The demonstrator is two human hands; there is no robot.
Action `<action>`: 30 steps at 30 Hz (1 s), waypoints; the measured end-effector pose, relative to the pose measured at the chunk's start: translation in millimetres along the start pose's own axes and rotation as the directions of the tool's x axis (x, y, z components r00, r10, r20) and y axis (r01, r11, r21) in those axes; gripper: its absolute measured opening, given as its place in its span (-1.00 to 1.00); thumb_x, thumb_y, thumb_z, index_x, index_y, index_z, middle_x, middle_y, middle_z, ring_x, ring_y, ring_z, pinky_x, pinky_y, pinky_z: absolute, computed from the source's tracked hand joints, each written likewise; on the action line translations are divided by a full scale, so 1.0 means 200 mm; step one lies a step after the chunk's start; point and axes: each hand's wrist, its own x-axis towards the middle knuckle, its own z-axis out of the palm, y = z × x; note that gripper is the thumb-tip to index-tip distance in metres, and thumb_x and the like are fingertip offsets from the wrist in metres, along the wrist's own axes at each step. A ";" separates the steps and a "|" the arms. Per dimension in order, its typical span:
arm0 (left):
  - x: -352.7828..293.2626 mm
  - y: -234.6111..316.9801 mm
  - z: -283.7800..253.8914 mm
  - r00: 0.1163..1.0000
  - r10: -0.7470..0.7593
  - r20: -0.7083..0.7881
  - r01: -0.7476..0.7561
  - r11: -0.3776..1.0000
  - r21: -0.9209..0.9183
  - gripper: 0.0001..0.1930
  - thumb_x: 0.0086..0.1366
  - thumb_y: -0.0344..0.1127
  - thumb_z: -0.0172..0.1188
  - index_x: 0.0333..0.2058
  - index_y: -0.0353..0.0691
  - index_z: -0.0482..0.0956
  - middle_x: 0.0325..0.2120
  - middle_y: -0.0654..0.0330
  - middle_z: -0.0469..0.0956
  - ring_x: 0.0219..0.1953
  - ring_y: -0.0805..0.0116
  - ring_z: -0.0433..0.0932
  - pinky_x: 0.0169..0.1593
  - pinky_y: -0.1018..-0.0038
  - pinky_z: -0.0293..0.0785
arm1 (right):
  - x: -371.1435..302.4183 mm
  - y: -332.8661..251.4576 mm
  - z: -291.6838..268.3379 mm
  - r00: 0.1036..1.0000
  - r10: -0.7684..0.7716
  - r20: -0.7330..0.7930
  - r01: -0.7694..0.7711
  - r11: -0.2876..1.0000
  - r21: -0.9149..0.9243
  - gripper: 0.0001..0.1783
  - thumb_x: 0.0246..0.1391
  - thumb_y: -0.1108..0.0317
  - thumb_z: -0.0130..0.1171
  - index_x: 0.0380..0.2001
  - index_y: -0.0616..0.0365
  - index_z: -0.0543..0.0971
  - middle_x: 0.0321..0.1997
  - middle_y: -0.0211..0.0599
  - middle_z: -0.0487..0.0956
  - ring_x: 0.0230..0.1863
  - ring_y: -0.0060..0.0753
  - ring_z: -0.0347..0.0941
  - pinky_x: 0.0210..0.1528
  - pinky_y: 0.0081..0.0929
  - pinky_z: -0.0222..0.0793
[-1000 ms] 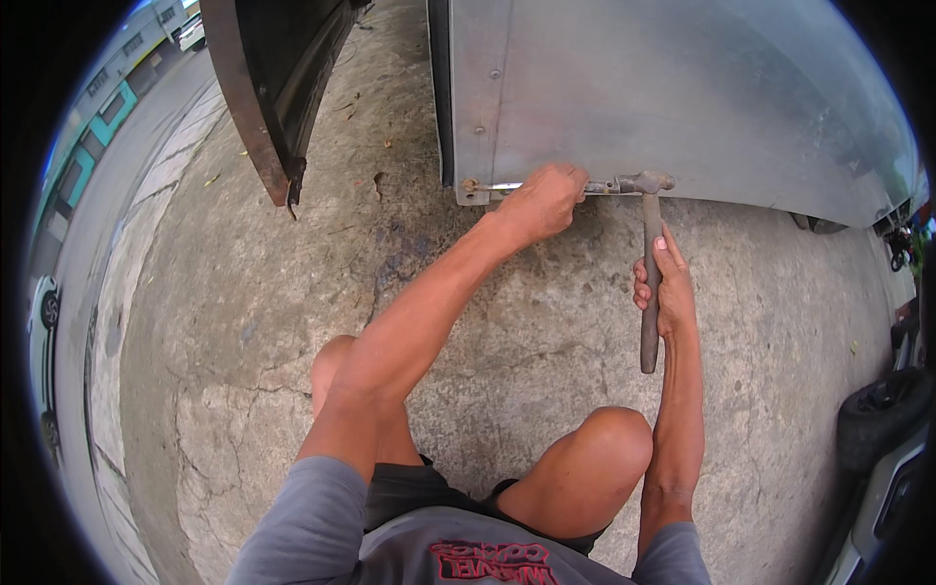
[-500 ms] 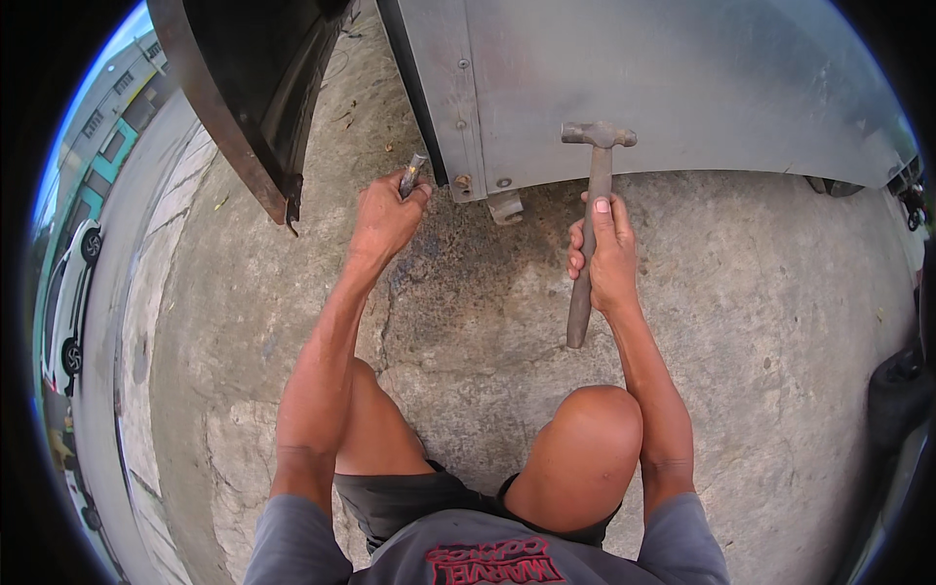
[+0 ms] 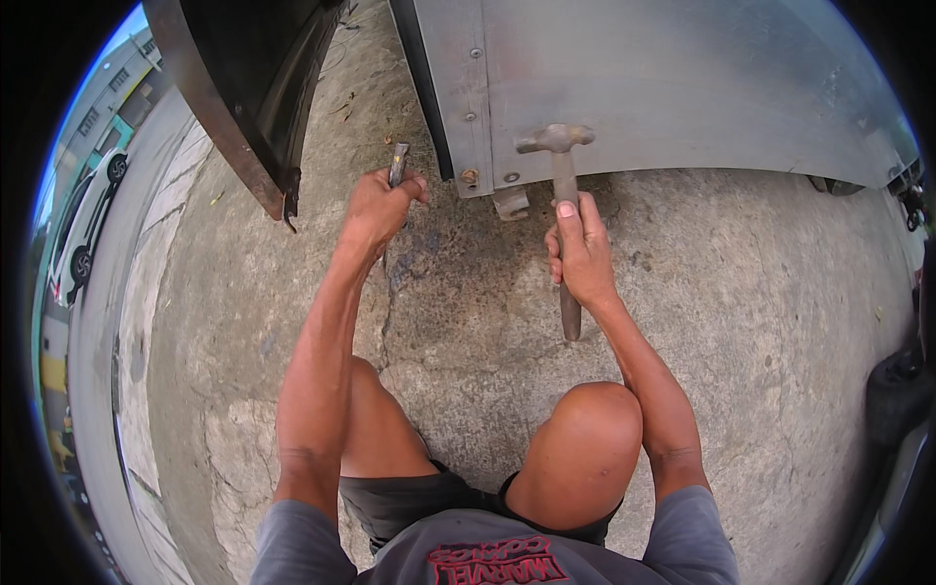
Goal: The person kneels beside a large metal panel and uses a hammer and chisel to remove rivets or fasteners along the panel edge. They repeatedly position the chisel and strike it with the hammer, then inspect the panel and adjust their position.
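Observation:
My left hand [image 3: 378, 210] is closed around a short metal bar [image 3: 399, 163], like a chisel or punch. Its bare end sticks up above the fist, and the rest is hidden by my fingers. My right hand [image 3: 585, 255] grips a hammer [image 3: 557, 139] by its dark handle, thumb lying along it. The hammer head overlaps the lower part of a grey metal panel [image 3: 673, 88] in the view; I cannot tell whether they touch. Left of the hammer, a riveted strip [image 3: 471, 117] runs down the panel's edge to a rusty bolt [image 3: 470, 177] at its bottom corner.
A dark curved metal piece with a rusty edge [image 3: 216, 125] hangs at the upper left. Below the panel corner protrudes a small metal bracket [image 3: 510, 203]. Stained, cracked concrete [image 3: 468, 331] lies underneath. A white car [image 3: 86, 229] stands by the road at far left.
My right hand has moved left with the hammer, toward the panel's bolted corner. My left hand has shifted slightly left, and the metal bar now points more upright.

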 end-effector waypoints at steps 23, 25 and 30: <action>0.02 -0.04 0.10 0.999 0.011 -0.031 -0.013 0.998 -0.056 -0.80 0.30 -0.25 0.31 -0.25 -0.27 0.71 -0.43 0.25 0.66 -0.45 0.45 0.45 -0.29 0.40 0.36 | 0.07 -0.11 -0.05 0.988 0.081 0.128 0.030 0.725 -0.688 -0.55 0.47 -0.08 -0.02 -0.03 0.13 0.44 -0.49 -0.30 0.45 -0.44 -0.44 0.37 -0.32 -0.28 0.33; 0.02 -0.03 0.08 0.995 -0.014 -0.094 0.007 0.997 -0.070 -0.80 0.29 -0.24 0.32 -0.32 -0.28 0.68 -0.51 0.27 0.59 -0.51 0.46 0.40 -0.36 0.40 0.32 | 0.03 -0.21 -0.08 0.987 0.126 0.097 -0.022 0.708 -0.706 -0.56 0.48 -0.06 -0.03 -0.03 0.13 0.45 -0.46 -0.26 0.46 -0.40 -0.41 0.38 -0.27 -0.25 0.33; 0.06 0.00 -0.05 0.966 -0.101 -0.237 0.043 0.971 -0.236 -0.77 0.28 -0.22 0.33 -0.42 -0.28 0.62 -0.64 0.31 0.43 -0.59 0.47 0.29 -0.45 0.40 0.21 | -0.03 -0.55 0.05 0.976 -0.045 0.214 0.193 0.637 -0.746 -0.57 0.46 0.05 0.04 0.17 0.11 0.49 -0.53 -0.17 0.52 -0.50 -0.24 0.45 -0.33 -0.17 0.36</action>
